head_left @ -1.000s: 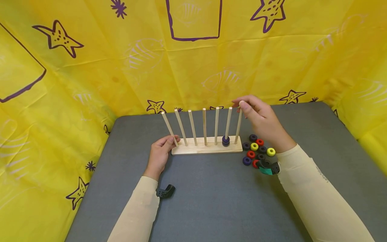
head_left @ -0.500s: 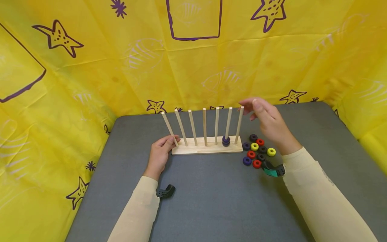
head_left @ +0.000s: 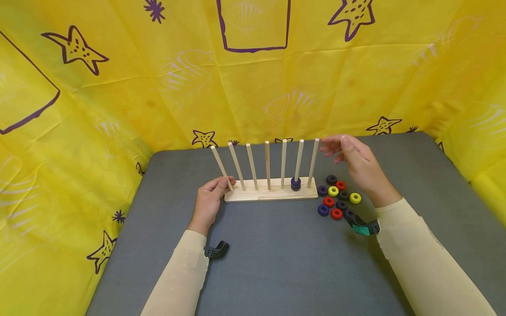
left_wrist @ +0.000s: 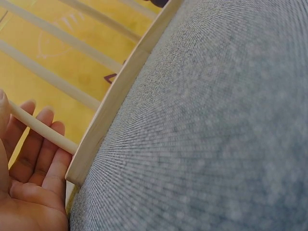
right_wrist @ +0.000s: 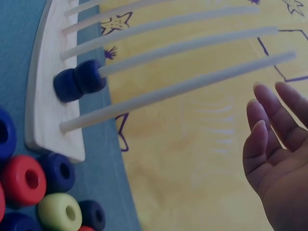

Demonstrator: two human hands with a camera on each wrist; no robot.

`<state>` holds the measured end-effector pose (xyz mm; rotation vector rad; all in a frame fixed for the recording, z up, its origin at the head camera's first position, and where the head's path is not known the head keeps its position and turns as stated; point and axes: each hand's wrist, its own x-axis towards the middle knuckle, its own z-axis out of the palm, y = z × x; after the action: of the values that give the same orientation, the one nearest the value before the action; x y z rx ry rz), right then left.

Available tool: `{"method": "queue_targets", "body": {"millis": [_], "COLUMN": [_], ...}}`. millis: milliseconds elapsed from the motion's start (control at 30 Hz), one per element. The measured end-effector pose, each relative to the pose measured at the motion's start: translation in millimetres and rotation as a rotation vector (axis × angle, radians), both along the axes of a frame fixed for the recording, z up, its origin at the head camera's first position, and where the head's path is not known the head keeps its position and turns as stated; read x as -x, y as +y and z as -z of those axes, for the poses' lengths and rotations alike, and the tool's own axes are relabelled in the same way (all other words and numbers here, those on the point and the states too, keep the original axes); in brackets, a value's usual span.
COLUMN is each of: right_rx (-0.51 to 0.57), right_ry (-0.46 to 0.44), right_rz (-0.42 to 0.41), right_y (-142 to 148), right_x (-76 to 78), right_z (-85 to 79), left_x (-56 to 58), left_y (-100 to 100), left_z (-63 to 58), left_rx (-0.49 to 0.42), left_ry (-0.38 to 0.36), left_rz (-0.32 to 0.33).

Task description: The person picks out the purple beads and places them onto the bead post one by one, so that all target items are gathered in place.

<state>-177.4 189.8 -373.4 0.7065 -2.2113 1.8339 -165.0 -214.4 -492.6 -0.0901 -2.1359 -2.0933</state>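
Observation:
A wooden peg rack with several upright pegs stands on the table. My left hand grips the leftmost peg near its base, thumb on one side and fingers on the other. Two dark blue rings are stacked at the foot of the second peg from the right. To the right of the rightmost peg, my right hand hovers with loosely extended fingers and holds nothing. In the right wrist view its fingertips are apart from that peg.
Several loose rings lie right of the rack, among them a red ring, a yellow ring and a blue ring. My right forearm passes beside them. A yellow patterned cloth hangs behind the grey table.
My right hand has left the top of the rightmost peg and moved right and slightly down, its fingers loosening. The left hand and the rack stay as they were.

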Motion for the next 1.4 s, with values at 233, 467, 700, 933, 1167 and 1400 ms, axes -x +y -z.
{"method": "queue_targets", "body": {"millis": [233, 467, 700, 933, 1167, 1400], "right_rx": [-0.006, 0.002, 0.017, -0.021, -0.101, -0.206], "right_ry": [-0.027, -0.083, -0.129, -0.185, -0.269, -0.351], "right_rz": [0.017, -0.003, 0.005, 0.055, 0.144, 0.181], "right_y": [11, 23, 33, 40, 46, 47], "right_x": [-1.5, 0.0, 2.6, 4.6, 5.9, 10.0], "right_z": [12.0, 29.8, 46.2, 60.5, 77.5, 96.2], "left_x": [-0.2, 0.3, 1.7, 1.5, 0.9, 0.4], "left_y": [0, -1, -1, -1, 0, -2], "left_z": [-0.2, 1.0, 2.4, 2.6, 2.1, 1.4], "left_rx": [0.001, 0.009, 0.003, -0.011, 0.0, 0.004], "left_ry": [-0.008, -0.014, -0.01, 0.002, -0.009, -0.01], "left_rz": [-0.01, -0.007, -0.002, 0.005, 0.003, -0.005]}}
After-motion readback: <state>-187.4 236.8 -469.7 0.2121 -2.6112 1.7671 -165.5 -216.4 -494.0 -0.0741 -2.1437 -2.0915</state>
